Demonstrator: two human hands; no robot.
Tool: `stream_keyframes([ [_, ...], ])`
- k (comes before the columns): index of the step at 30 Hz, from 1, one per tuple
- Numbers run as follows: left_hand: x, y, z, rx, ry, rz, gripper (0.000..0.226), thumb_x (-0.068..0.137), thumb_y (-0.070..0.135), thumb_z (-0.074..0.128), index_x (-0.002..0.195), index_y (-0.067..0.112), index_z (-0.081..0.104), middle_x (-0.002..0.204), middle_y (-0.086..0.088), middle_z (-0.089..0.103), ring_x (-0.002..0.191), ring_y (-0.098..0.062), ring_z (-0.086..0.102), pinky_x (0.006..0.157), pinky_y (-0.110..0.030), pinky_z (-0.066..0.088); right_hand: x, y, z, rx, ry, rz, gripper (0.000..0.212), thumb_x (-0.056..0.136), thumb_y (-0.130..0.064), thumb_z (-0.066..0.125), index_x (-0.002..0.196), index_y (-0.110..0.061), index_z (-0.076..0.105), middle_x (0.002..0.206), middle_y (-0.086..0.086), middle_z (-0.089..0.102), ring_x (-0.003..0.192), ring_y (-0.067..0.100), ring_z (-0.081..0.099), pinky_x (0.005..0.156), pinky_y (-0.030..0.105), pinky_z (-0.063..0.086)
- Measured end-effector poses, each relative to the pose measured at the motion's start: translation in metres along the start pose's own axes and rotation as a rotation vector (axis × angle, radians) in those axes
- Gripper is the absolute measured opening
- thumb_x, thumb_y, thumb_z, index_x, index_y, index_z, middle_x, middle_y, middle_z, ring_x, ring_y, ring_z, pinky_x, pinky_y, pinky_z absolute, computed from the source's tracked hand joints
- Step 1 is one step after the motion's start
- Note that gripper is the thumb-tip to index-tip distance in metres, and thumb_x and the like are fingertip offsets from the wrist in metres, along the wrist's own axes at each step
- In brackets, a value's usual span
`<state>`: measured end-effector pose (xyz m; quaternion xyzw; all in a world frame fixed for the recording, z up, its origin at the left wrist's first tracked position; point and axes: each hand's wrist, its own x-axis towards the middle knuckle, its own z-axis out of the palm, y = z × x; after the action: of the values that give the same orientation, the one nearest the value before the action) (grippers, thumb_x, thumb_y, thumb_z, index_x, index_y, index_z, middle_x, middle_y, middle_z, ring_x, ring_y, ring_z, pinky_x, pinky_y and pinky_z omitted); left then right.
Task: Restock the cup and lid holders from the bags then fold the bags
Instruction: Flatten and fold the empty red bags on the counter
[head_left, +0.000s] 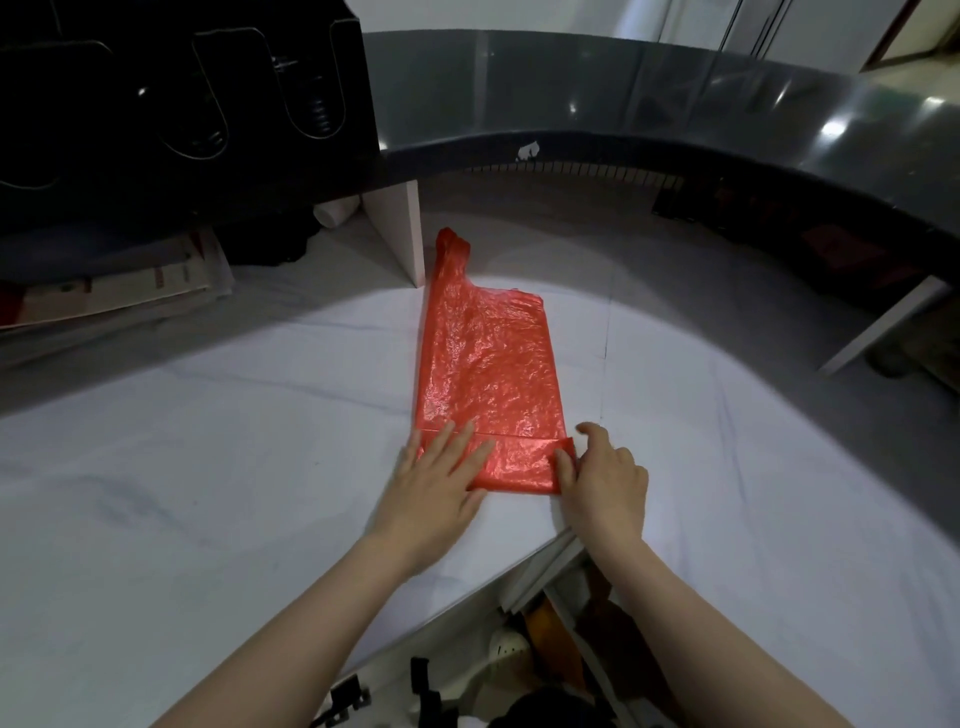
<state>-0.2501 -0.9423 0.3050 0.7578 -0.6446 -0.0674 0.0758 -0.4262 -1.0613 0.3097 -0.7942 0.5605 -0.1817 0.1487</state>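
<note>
Crinkly red plastic bag (488, 364) (near end folded), left hand (436, 483) fingers flat on fold, right hand (602, 486) fingers pinching corner

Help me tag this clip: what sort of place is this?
Likely the staff side of a café or shop: a raised curved counter, a black cup holder, and a red bag on the white worktop.

Dim; bright pool on white desk (208, 415), corners dark; sheen on red plastic bag (488, 364); glare spots on grey counter (831, 124); fisheye bending at edges
</note>
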Motion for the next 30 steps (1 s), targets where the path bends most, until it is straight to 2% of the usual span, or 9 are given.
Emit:
stream_keyframes([
  [1,0.000,0.000,0.002,0.018,-0.054,0.008,0.060,0.093,0.057,0.010,0.146,0.040,-0.013,0.160,0.005,-0.008,0.141,-0.012,-0.021,0.117,-0.044,-0.011,-0.002,0.001,0.000,0.003,-0.017,-0.019,0.051,0.093,-0.048,0.046,0.137,-0.024,0.039,0.124,0.006,0.055,0.118,0.029,0.047,0.095,0.043,0.036],
  [3,-0.001,0.000,0.004,0.045,-0.090,-0.002,0.068,0.086,0.067,0.001,0.146,0.039,-0.015,0.159,0.006,-0.014,0.141,-0.013,-0.025,0.116,-0.041,-0.016,-0.006,0.002,-0.003,-0.105,-0.130,-0.221,0.069,0.093,-0.060,0.033,0.151,-0.032,0.008,0.159,0.006,0.011,0.145,0.029,0.008,0.115,0.049,0.012],
  [5,-0.002,0.001,0.005,0.057,-0.084,-0.009,0.071,0.083,0.070,-0.003,0.145,0.039,-0.018,0.156,0.007,-0.020,0.140,-0.015,-0.029,0.115,-0.041,-0.018,-0.007,0.005,-0.003,-0.270,-0.273,-0.504,0.070,0.089,-0.070,0.010,0.147,-0.042,-0.017,0.157,-0.004,-0.025,0.144,0.023,-0.022,0.114,0.052,-0.014],
  [8,-0.002,0.003,0.003,0.055,-0.105,-0.034,0.074,0.081,0.073,-0.002,0.143,0.040,-0.024,0.154,0.008,-0.026,0.138,-0.017,-0.034,0.115,-0.043,-0.017,-0.002,0.005,-0.002,-0.379,-0.447,-0.608,0.072,0.078,-0.077,-0.012,0.139,-0.043,-0.029,0.151,-0.011,-0.034,0.142,0.019,-0.028,0.108,0.057,-0.023],
  [12,-0.002,0.003,-0.001,0.036,-0.148,-0.038,0.074,0.082,0.072,0.002,0.143,0.039,-0.026,0.153,0.008,-0.028,0.138,-0.018,-0.034,0.116,-0.044,-0.015,0.002,0.004,-0.003,-0.383,-0.523,-0.570,0.079,0.075,-0.079,-0.010,0.141,-0.039,-0.027,0.153,-0.011,-0.029,0.141,0.017,-0.028,0.109,0.060,-0.019],
  [16,-0.002,-0.002,-0.001,-0.021,-0.150,-0.016,0.075,0.084,0.071,0.007,0.146,0.038,-0.019,0.155,0.011,-0.023,0.141,-0.014,-0.027,0.117,-0.039,-0.014,0.005,0.002,-0.008,-0.336,-0.555,-0.562,0.078,0.085,-0.075,0.014,0.149,-0.038,-0.012,0.154,-0.013,-0.023,0.142,0.013,-0.024,0.111,0.057,-0.014],
  [19,-0.008,-0.015,-0.001,-0.136,-0.073,-0.030,0.074,0.090,0.065,0.030,0.151,0.033,0.005,0.159,0.012,-0.001,0.145,-0.008,-0.006,0.118,-0.029,0.000,0.005,0.010,-0.015,-0.208,-0.504,-0.543,0.074,0.089,-0.068,0.033,0.151,-0.036,0.010,0.159,-0.015,0.000,0.146,0.008,-0.007,0.114,0.045,-0.012],
  [22,-0.016,-0.029,-0.005,-0.175,0.057,-0.020,0.060,0.086,0.059,0.048,0.138,0.031,0.041,0.148,0.012,0.035,0.135,-0.006,0.026,0.107,-0.020,0.021,0.004,0.017,-0.021,-0.146,-0.458,-0.556,0.065,0.090,-0.061,0.042,0.148,-0.035,0.026,0.157,-0.016,0.017,0.146,0.008,0.008,0.117,0.040,-0.001],
  [30,-0.015,-0.039,-0.022,-0.155,0.038,0.062,0.062,0.072,0.066,0.052,0.126,0.035,0.048,0.127,0.019,0.052,0.114,-0.003,0.046,0.093,-0.016,0.032,0.012,0.015,-0.028,0.033,-0.374,-0.522,0.034,0.098,-0.040,0.044,0.123,-0.027,0.062,0.137,-0.010,0.054,0.129,0.012,0.044,0.108,0.032,0.031],
])
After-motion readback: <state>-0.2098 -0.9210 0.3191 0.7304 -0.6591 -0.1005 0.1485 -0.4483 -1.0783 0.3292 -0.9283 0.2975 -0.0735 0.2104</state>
